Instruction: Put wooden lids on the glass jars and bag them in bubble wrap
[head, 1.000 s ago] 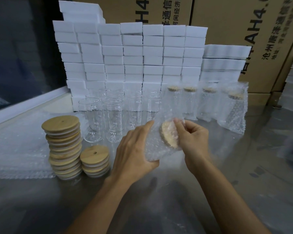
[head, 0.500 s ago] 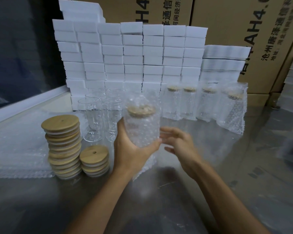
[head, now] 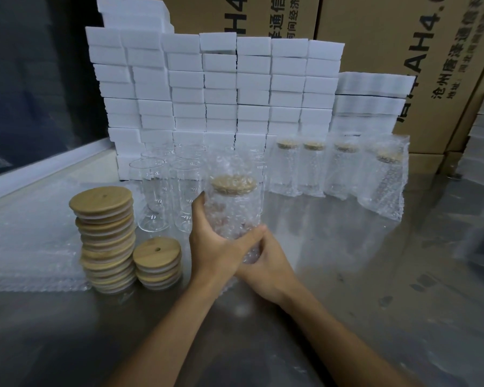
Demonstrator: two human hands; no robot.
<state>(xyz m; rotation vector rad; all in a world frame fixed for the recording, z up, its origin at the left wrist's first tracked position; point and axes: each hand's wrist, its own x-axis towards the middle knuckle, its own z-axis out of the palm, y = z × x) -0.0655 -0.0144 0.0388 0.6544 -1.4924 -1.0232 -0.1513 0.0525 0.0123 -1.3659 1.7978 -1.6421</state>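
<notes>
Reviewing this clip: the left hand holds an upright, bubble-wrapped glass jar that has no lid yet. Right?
Not quite. The head view shows a round wooden lid already on the bubble-wrapped glass jar. The left hand does hold it upright, and the right hand is at its base.

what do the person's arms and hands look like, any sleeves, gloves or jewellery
Both forearms are bare as far up as the frame shows; no sleeve edge comes into view. The left hand and the right hand wear no gloves. No ring, watch or bracelet shows on the visible fingers or wrists, and no markings either. Fingernails look short and plain.
</notes>
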